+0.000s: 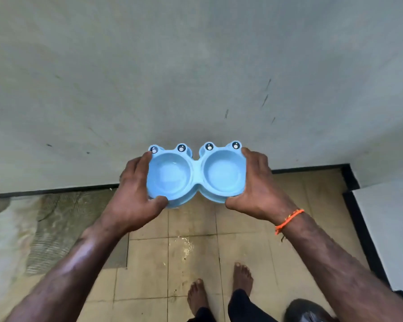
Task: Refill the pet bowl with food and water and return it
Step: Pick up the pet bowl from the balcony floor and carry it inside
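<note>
A light blue double pet bowl [196,174] with frog-eye bumps on its far rim is held in the air in front of a grey wall. My left hand [135,194] grips its left end and my right hand [257,187] grips its right end, thumbs on the near rim. Both round wells look empty of food; the left well has a faint shine, perhaps a little water.
A grey wall [196,77] with a black skirting strip fills the upper view. Below are beige floor tiles [191,249] with a wet patch, my bare feet [219,289], a worn mat [56,228] at left, a dark round object [307,310] and a white panel [389,228] at right.
</note>
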